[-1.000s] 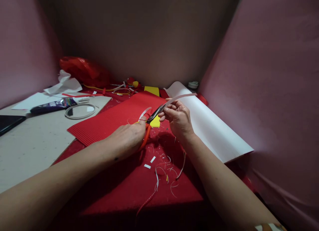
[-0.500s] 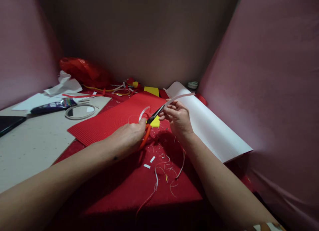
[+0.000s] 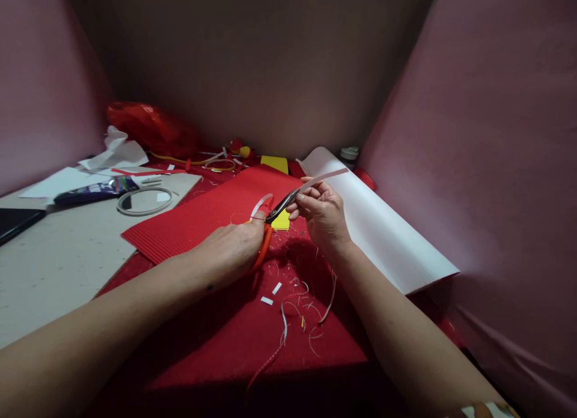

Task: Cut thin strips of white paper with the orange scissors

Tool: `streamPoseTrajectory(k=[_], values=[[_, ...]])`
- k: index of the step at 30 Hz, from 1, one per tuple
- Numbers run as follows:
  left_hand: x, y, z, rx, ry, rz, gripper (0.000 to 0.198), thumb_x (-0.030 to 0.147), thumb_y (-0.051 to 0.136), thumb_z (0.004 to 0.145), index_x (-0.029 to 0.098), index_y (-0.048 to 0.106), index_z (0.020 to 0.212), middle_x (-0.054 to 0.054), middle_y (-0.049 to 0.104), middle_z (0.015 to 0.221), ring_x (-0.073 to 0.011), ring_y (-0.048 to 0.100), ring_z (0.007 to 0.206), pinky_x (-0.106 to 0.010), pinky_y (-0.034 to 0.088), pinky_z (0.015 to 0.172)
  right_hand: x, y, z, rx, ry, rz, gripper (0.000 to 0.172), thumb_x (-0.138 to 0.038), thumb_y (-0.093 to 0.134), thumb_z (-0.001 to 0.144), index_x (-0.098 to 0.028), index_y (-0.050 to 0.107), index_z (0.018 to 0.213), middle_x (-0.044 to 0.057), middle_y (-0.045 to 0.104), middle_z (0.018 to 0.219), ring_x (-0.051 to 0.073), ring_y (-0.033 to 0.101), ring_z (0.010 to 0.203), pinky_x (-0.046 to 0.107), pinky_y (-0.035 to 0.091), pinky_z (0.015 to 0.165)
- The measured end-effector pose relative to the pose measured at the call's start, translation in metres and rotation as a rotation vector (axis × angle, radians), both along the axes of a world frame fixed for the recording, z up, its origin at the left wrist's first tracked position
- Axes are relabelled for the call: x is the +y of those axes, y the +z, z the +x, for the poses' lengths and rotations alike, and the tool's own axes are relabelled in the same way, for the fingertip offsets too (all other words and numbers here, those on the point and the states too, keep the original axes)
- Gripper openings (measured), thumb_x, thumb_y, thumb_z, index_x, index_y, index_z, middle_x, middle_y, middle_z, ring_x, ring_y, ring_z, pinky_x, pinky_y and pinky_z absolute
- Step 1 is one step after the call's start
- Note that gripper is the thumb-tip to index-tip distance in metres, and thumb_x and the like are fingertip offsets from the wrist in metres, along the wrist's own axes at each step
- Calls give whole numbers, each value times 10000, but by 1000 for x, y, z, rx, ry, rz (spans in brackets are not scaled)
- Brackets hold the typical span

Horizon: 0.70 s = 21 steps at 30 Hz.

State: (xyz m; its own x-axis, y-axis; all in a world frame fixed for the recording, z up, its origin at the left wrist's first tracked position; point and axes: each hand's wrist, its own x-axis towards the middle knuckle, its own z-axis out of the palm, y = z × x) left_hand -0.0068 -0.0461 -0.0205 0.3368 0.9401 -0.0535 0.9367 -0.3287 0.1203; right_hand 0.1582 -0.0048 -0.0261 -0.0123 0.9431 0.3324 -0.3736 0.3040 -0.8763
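Observation:
My left hand (image 3: pixel 238 244) is wrapped round the orange handles of a pair of scissors (image 3: pixel 273 216), whose dark blades point up and to the right. Between the fingers of my right hand (image 3: pixel 325 214) is a narrow pale strip (image 3: pixel 332 173), its free end reaching right. The blades lie against the strip near my right fingertips. A curled white strip (image 3: pixel 261 205) shows just beyond my left thumb. Below both hands, the red cloth (image 3: pixel 202 358) carries loose threads and two small white scraps (image 3: pixel 267 300).
Red corrugated sheet (image 3: pixel 216 208) lies under the hands' far side, near a yellow piece (image 3: pixel 281 221). A rolled white sheet (image 3: pixel 378 226) lies right. On the left grey board (image 3: pixel 58 274) are a paint-like tube (image 3: pixel 94 191), a ring (image 3: pixel 144 202) and a black flat object (image 3: pixel 18 223).
The scissor blades have shifted slightly against the strip, and the strip's free end has moved a little left. Both hands keep almost the same place and hold.

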Motion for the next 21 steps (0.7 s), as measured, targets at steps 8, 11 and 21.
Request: streamPoseTrajectory(k=[8, 11, 21], values=[[1, -2, -1, 17, -32, 45, 663, 434, 399, 816, 60, 323, 1358, -160, 673, 746, -301, 648, 672, -321, 385, 549, 2, -3, 2, -40, -9, 36, 295, -141, 612, 686, -206, 451, 925, -69, 539, 646, 101, 608, 517, 221, 489, 439], [1, -2, -1, 5, -55, 60, 648, 421, 413, 804, 53, 347, 1333, -171, 669, 750, -309, 648, 682, -323, 386, 547, 3, -3, 2, -16, -7, 15, 311, -134, 624, 664, -204, 466, 923, -77, 550, 624, 108, 614, 516, 221, 500, 439], [1, -1, 2, -1, -27, -8, 636, 537, 373, 793, 76, 458, 1222, -185, 676, 809, -295, 645, 707, -325, 393, 571, 7, 1, 8, 18, -116, -17, 223, -135, 607, 668, -192, 484, 845, -60, 547, 609, 99, 607, 494, 202, 480, 403]])
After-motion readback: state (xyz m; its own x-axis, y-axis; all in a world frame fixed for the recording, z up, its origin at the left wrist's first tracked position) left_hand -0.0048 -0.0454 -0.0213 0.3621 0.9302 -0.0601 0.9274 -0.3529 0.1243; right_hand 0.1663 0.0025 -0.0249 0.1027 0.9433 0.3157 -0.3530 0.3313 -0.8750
